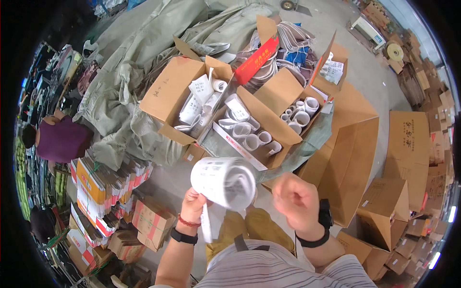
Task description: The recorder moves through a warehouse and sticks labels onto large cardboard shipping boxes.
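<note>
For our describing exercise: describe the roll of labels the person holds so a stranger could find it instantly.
Start at the open cardboard boxes of small white rolls. Just below them, the left hand holds a label roll, beside the right hand. It alone is raised, far larger, with a strip hanging.

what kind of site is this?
Probably a warehouse or packing floor. Open cartons hold white label rolls, flat cardboard is stacked on the concrete floor, and big woven sacks lie piled behind. The left hand holds one roll; the right hand is beside it.
</note>
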`<state>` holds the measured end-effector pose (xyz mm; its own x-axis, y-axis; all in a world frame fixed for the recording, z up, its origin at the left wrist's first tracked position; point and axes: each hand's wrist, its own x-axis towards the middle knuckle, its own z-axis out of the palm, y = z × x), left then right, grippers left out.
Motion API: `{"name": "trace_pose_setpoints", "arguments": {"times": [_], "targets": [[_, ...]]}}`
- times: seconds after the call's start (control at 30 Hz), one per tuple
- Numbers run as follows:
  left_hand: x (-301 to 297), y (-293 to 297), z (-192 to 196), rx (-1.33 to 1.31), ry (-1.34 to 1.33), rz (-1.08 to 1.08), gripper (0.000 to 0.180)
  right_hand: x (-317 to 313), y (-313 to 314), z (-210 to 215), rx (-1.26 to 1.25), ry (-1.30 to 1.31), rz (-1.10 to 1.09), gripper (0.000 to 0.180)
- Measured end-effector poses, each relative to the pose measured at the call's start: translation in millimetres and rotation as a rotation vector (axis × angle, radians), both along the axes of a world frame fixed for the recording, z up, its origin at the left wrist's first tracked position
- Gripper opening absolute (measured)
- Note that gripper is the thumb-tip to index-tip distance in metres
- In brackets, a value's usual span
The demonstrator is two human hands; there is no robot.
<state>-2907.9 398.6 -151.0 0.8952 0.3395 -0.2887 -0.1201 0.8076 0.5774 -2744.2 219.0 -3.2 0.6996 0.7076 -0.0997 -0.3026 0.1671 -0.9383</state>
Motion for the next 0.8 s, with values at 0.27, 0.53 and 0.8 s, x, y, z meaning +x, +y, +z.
{"name": "trace_pose_setpoints", "arguments": {"times": [0.27,0.53,0.8], "targets": [[23,-34,45,0.603,0.113,0.009,0.015,-19,6,-56,-0.398,-0.331,-0.165,0.022],[31,-42,43,0.471,0.177,0.034,0.019,-1,0,-41,-0.346,-0.305,-0.110,0.013],[39,-45,51,0.379,0.113,0.018,0.021,9,-13,-55,-0.416,-0.332,-0.178,0.009]]}}
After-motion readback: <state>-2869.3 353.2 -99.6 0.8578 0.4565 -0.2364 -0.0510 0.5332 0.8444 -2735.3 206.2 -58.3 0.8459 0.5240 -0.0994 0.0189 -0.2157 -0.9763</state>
